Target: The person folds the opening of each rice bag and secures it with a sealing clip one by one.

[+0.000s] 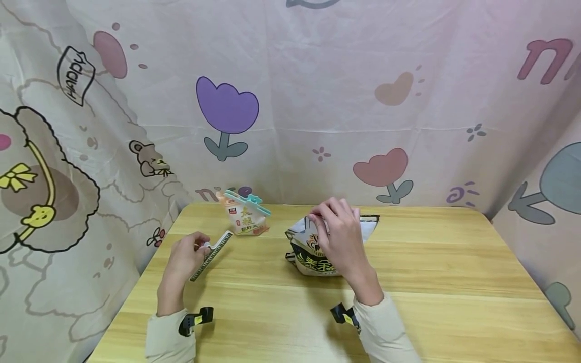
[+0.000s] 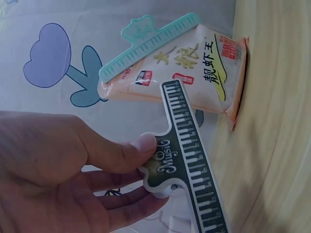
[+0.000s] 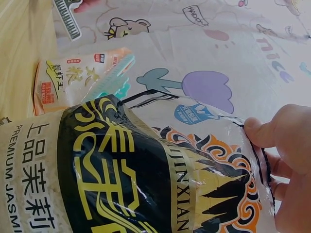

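Note:
My left hand [image 1: 185,258] pinches a black-and-white bag clip [image 2: 187,145] by its handle, between thumb and fingers; piano keys and the word Music are printed on it. With thumb and fingers my right hand [image 1: 339,234] grips the top edge of a rice bag [image 3: 116,170], which stands on the table and carries black, yellow and orange print. Behind the left hand stands a smaller orange-and-white bag [image 2: 180,68], its top held by a turquoise clip [image 2: 146,46]. In the head view the right hand covers part of the rice bag.
Everything stands on a light wooden table [image 1: 454,282]. A printed fabric curtain [image 1: 308,75] with tulips and cartoon figures hangs behind and at both sides. Dark camera mounts [image 1: 195,320] sit on both wrists.

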A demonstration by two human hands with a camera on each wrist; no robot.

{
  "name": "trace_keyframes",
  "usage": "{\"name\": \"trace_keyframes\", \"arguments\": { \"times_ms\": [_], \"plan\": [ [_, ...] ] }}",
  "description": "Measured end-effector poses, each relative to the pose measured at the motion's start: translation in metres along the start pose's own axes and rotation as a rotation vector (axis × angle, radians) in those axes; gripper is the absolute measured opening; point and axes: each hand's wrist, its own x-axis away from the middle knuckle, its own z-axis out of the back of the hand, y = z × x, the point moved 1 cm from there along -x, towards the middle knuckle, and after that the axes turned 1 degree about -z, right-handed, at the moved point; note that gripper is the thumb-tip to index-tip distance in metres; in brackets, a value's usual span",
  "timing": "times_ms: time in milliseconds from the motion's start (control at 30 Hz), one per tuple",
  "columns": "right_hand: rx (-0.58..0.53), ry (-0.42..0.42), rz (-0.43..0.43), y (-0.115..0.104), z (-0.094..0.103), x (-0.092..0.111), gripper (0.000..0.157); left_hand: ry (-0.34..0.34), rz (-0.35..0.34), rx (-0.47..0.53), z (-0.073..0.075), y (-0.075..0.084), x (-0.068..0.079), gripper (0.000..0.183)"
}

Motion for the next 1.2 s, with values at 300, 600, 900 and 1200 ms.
{"name": "trace_keyframes", "arguments": {
  "times_ms": [300, 600, 900, 1200],
  "plan": [
    [-0.011, -0.004, -0.011, 0.001, 0.0, 0.002, 0.005, -0.029, -0.074, 0.083, 0.004, 0.01, 0.002, 0.015],
    [-0.008, -0.003, -0.001, 0.003, 0.0, 0.002, 0.008, 0.031, -0.197, 0.17, 0.008, 0.031, -0.002, 0.019],
    [-0.012, 0.015, 0.015, 0.003, -0.003, 0.002, 0.005, 0.041, -0.266, 0.244, 0.004, 0.05, -0.009, 0.023],
    [-0.012, 0.018, 0.011, 0.002, -0.002, 0.001, 0.007, 0.013, -0.305, 0.365, -0.003, 0.07, -0.018, 0.025]
  ]
}}
